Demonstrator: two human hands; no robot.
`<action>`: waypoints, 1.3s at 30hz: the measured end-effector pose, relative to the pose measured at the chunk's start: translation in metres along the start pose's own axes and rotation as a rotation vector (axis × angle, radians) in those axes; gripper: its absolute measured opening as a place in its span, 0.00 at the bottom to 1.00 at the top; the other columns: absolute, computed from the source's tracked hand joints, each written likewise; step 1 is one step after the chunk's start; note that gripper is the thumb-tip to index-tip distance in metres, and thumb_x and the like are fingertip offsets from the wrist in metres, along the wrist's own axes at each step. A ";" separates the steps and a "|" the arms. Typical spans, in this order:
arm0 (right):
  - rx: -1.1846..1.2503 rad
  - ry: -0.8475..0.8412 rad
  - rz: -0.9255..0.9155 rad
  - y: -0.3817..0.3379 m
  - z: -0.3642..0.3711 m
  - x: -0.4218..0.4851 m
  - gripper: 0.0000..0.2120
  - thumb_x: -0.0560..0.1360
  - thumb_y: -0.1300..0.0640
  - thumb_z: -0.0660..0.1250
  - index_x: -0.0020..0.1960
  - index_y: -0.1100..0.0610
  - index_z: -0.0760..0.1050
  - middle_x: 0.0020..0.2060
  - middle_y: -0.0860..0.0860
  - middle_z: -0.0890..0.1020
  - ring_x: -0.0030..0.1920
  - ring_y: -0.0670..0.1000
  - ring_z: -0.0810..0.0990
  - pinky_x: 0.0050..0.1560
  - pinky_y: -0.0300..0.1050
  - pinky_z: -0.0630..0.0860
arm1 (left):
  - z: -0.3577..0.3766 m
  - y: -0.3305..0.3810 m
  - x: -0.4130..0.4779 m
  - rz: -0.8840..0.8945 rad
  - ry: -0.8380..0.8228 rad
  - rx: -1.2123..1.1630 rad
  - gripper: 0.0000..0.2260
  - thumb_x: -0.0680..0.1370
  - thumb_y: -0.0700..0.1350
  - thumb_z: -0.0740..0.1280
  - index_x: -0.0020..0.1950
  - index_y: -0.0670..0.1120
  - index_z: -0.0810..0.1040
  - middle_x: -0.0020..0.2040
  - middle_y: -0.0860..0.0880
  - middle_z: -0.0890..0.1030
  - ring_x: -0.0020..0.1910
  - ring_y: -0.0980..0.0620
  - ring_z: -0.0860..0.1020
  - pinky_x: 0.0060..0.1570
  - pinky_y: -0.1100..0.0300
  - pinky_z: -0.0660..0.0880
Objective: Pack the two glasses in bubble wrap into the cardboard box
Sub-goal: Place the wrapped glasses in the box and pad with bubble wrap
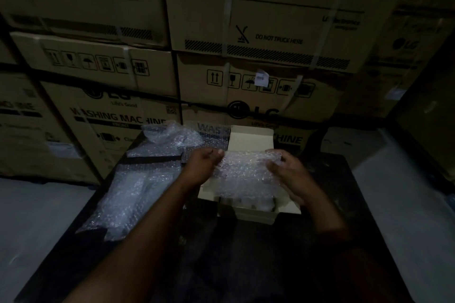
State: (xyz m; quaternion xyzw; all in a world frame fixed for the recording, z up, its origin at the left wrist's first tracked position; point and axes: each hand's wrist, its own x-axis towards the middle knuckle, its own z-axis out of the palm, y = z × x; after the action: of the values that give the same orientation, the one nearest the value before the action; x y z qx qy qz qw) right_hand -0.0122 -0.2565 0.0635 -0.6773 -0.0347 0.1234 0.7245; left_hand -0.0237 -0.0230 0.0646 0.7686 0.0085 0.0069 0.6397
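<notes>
Bubble-wrap bundle (246, 172), held between both hands just above an open cardboard box (256, 216) on a dark worktop (339, 174) in a dim warehouse. The left hand (202, 167) pinches the bundle's left edge with curled fingers (214, 154), while the right hand (290, 174) has its fingers curled round the right end. Whether a glass sits inside the wrap cannot be told in this light. Pale shapes (246, 203) low in the box may be packed goods, but they are too dark to name.

Loose bubble wrap (128, 199) lies on the left of the worktop, with more crumpled at its far edge. Stacked washing-machine cartons (118, 115) fill the background.

The task appears to be at the stage of lowering a wrapped item into the box. The wrap itself is light, soft and slippery, and it gives under the fingers, so a pinch on a loose edge would likely let any glass inside slide or drop out. A safer hold is judged to be around the body of the bundle, with the fingers closing over the firm shape within and a palm beneath it. Any glass is fragile and should go down gently, clear of the box flaps
</notes>
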 end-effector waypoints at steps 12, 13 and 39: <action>0.113 0.022 0.058 0.008 -0.004 0.010 0.23 0.69 0.71 0.71 0.62 0.59 0.73 0.52 0.59 0.83 0.51 0.57 0.83 0.48 0.53 0.82 | 0.000 -0.010 0.000 -0.224 0.019 -0.129 0.16 0.71 0.37 0.74 0.57 0.47 0.77 0.49 0.43 0.84 0.47 0.44 0.83 0.42 0.53 0.80; 0.108 -0.002 0.061 0.009 -0.005 0.010 0.23 0.69 0.71 0.71 0.61 0.59 0.73 0.52 0.59 0.83 0.50 0.56 0.83 0.47 0.51 0.82 | 0.000 -0.009 0.001 -0.225 0.039 -0.106 0.16 0.72 0.38 0.74 0.56 0.49 0.76 0.50 0.43 0.83 0.46 0.46 0.83 0.40 0.54 0.78; -0.070 0.117 0.184 0.016 -0.022 0.031 0.04 0.78 0.61 0.65 0.48 0.60 0.78 0.38 0.57 0.82 0.31 0.45 0.81 0.30 0.37 0.75 | 0.028 -0.017 0.032 -0.075 -0.024 0.031 0.18 0.74 0.34 0.69 0.62 0.45 0.75 0.57 0.42 0.78 0.43 0.51 0.79 0.39 0.64 0.78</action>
State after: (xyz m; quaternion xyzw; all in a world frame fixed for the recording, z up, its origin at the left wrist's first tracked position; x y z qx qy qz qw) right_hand 0.0205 -0.2699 0.0420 -0.7085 0.0656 0.1483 0.6869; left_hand 0.0092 -0.0465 0.0426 0.7776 0.0294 -0.0264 0.6275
